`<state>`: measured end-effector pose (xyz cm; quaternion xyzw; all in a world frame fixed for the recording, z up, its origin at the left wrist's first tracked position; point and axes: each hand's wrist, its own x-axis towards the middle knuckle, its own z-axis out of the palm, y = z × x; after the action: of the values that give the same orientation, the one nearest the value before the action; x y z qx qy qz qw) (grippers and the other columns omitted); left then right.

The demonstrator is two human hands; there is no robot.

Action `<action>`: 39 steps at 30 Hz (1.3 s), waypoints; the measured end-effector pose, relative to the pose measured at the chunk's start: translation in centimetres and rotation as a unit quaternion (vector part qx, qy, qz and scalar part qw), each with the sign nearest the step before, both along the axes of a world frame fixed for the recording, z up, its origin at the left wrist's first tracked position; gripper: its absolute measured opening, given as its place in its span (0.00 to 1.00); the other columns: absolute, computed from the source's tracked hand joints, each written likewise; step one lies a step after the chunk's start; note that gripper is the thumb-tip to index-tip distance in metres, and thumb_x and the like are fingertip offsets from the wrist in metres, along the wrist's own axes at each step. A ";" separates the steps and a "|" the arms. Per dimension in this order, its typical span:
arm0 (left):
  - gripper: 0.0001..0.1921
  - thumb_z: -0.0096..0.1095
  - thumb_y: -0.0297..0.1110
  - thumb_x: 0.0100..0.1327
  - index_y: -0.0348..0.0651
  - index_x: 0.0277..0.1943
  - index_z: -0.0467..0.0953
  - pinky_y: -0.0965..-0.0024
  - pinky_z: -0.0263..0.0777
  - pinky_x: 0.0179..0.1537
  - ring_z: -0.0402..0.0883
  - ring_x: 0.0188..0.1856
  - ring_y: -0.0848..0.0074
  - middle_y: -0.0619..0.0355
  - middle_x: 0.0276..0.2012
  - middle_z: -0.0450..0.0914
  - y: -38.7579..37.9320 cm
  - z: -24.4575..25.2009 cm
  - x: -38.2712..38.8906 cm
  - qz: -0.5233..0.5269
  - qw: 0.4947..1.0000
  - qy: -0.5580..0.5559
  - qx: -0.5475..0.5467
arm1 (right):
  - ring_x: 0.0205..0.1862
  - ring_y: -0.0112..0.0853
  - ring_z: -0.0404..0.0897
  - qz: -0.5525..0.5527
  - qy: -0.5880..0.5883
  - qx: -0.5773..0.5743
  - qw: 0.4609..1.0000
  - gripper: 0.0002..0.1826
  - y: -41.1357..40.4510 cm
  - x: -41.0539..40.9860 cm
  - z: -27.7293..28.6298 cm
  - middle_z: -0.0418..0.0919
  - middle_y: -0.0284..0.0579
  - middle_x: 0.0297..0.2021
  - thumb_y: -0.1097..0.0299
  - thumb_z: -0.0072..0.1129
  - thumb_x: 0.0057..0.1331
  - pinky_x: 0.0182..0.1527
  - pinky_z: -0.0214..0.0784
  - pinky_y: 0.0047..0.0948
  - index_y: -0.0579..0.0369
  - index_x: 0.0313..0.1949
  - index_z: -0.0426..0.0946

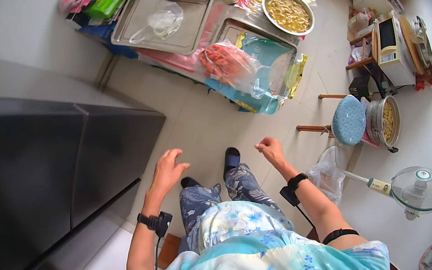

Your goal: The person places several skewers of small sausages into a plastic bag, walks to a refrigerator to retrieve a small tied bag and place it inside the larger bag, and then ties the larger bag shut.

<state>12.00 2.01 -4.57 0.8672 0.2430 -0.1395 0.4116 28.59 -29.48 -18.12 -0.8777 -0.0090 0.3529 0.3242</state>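
My left hand (167,171) is raised over the floor with its fingers apart, near the dark refrigerator (115,138). My right hand (270,149) hangs over the floor to the right of my feet, its fingers curled with thumb and forefinger near each other; no held thing shows. Beyond both hands stands a low table with a metal tray (132,36) bearing a crumpled clear plastic bag (166,19). A clear bag of reddish-orange food (226,63) lies at the table's near side, beside blue-green packaging (259,49). A round metal bowl (311,23) holds chopped food in yellowish liquid.
A stool with a blue padded seat (348,120) stands to the right, beside a metal pot (397,123) of yellowish pieces. Closer in are a plastic-lined bin (328,176) and an electric fan (419,189). A microwave oven (392,54) stands against the right wall.
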 end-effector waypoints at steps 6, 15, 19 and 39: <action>0.19 0.68 0.34 0.59 0.34 0.50 0.75 0.71 0.77 0.39 0.82 0.36 0.74 0.52 0.42 0.81 -1.1 -6.1 11.3 0.069 0.991 -0.045 -0.108 | 0.37 0.43 0.81 -0.071 -0.163 0.006 0.984 0.26 2.0 10.2 1.4 0.83 0.51 0.31 0.48 0.68 0.54 0.43 0.71 0.40 0.62 0.37 0.81; 0.28 0.71 0.49 0.58 0.33 0.51 0.74 0.69 0.77 0.39 0.82 0.37 0.73 0.53 0.36 0.82 -3.3 -14.1 23.0 0.128 0.954 0.058 -0.263 | 0.51 0.47 0.72 -0.049 -0.225 0.003 0.973 0.34 10.6 21.9 1.1 0.77 0.52 0.46 0.47 0.69 0.52 0.56 0.63 0.44 0.53 0.54 0.75; 0.32 0.67 0.55 0.60 0.33 0.54 0.72 0.66 0.78 0.36 0.82 0.39 0.70 0.51 0.43 0.81 -3.3 -15.7 25.8 0.186 0.910 0.133 -0.346 | 0.59 0.51 0.66 -0.090 -0.175 -0.051 0.979 0.39 11.1 25.0 -1.0 0.73 0.54 0.53 0.45 0.70 0.49 0.61 0.61 0.45 0.53 0.58 0.73; 0.28 0.73 0.39 0.54 0.38 0.54 0.69 0.53 0.79 0.42 0.80 0.44 0.64 0.53 0.45 0.78 -11.5 -25.5 30.8 0.456 0.725 0.158 -0.492 | 0.26 0.45 0.79 0.025 0.042 0.033 0.998 0.15 6.0 26.8 -11.0 0.78 0.55 0.21 0.60 0.65 0.54 0.34 0.68 0.42 0.63 0.27 0.80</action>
<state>42.78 -9.44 -30.05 0.2931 0.5675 -0.1698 0.7505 55.42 -23.46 -29.08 -0.8503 -0.0286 0.3969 0.3445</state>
